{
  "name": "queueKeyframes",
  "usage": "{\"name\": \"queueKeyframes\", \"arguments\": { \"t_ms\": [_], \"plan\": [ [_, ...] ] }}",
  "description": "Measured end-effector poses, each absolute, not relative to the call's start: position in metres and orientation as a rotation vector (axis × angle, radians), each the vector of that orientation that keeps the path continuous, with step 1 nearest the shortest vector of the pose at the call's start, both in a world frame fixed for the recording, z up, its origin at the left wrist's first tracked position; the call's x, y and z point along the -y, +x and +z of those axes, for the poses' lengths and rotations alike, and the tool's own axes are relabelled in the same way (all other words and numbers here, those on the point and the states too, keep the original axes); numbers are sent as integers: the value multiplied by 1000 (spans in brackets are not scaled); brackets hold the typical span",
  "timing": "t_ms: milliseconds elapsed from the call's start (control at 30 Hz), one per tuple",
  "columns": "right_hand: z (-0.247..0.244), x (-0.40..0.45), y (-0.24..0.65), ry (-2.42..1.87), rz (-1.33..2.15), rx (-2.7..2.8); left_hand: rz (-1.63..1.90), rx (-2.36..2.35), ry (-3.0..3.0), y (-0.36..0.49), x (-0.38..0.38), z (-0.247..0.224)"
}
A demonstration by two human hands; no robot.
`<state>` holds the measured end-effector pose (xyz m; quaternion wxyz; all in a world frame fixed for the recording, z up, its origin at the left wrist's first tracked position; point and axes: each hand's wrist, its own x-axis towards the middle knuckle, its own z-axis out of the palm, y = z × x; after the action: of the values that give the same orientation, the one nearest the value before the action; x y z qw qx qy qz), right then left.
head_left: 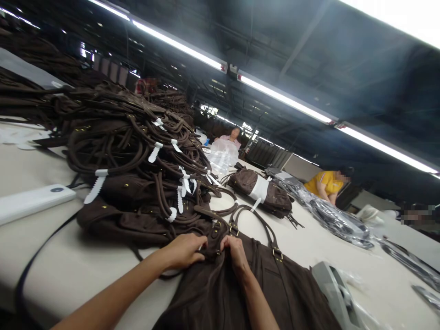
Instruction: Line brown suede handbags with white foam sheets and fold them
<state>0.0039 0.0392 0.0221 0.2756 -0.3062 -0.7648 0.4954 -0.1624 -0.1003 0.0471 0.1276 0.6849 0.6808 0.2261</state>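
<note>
A dark brown handbag [275, 284] lies on the table right in front of me, its looped handles stretching away and brass-coloured buckles at their ends. My left hand [187, 251] is closed at the bag's upper left edge, fingers curled on the material. Close beside it, my right hand [234, 250] pinches the bag near its top opening, next to a small metal fitting. The fingertips of both hands are partly hidden, but each grips the bag. A white tag [256, 205] hangs on one handle.
A tall heap of brown handbags [134, 183] with white tags rises on the left. Beyond lies a bag with a white wrap [260, 189]. A white power strip [37, 201], a grey device [335, 288] and plastic-wrapped bags [330, 215] are on the table. Two co-workers stand farther off.
</note>
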Motion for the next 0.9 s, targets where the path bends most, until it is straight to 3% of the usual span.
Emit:
{"name": "queueKeyframes", "arguments": {
  "t_ms": [300, 500, 700, 900],
  "plan": [
    [28, -34, -3, -873, 1351, 2112, 791, -2259, 1878, -198, 125, 48],
    [26, -36, -2, -847, 1326, 2113, 1106, -2482, 2181, -193, 146, 65],
    [27, -36, -1, -839, 1376, 2096, 426, -2276, 2078, -142, 148, 34],
    [26, -33, -2, -831, 1443, 2072, 375, -2372, 2114, -157, 124, 31]
  ]
}}
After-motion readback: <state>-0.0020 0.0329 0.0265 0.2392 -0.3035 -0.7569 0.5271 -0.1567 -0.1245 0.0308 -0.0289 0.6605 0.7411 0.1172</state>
